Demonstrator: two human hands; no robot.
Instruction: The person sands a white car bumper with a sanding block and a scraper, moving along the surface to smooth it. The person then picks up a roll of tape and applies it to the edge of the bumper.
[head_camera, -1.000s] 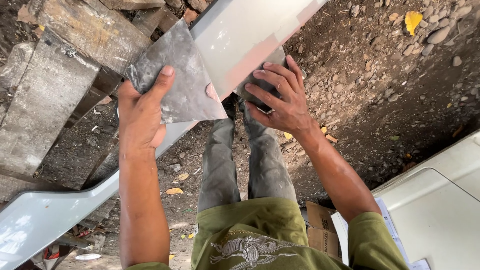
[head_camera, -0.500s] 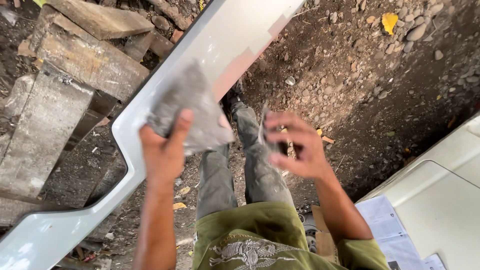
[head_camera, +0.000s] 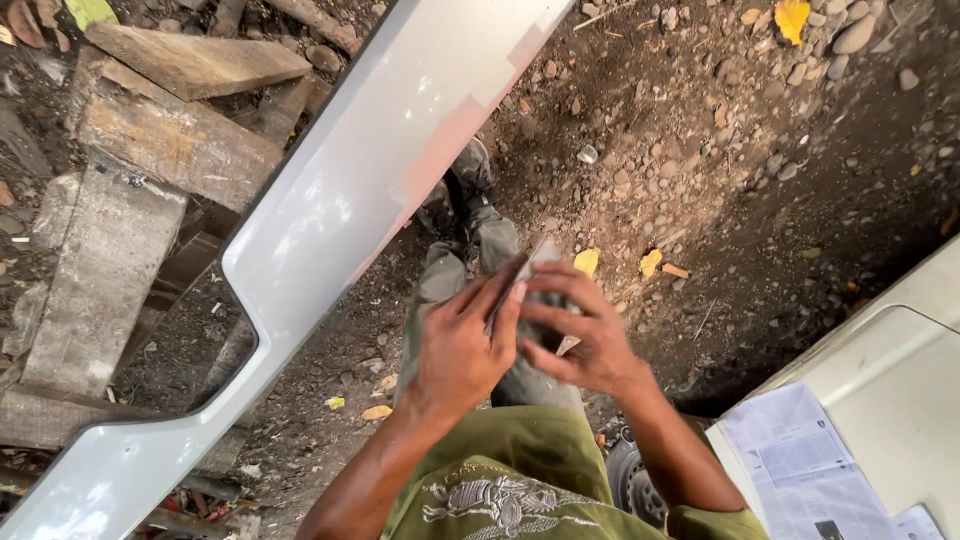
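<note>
A grey sheet of sandpaper (head_camera: 540, 268) is folded between both my hands, in front of my legs. My left hand (head_camera: 462, 340) pinches its left side with fingers closed. My right hand (head_camera: 585, 335) grips its right side, thumb pressing in. Just to the left runs a long silver-white car bumper panel (head_camera: 330, 220), lying diagonally from lower left to top centre, with a dull pinkish sanded patch (head_camera: 450, 140) along its near edge. My hands are off the panel.
Weathered wooden planks and beams (head_camera: 150, 170) are stacked at the left under the panel. Bare dirt with stones and yellow leaves (head_camera: 720, 130) covers the right. A white car body panel (head_camera: 900, 360) with paper sheets (head_camera: 800, 460) lies at the lower right.
The sandpaper was held spread in my left hand near the panel. It has come down toward my body, and both hands have closed on it, folding it.
</note>
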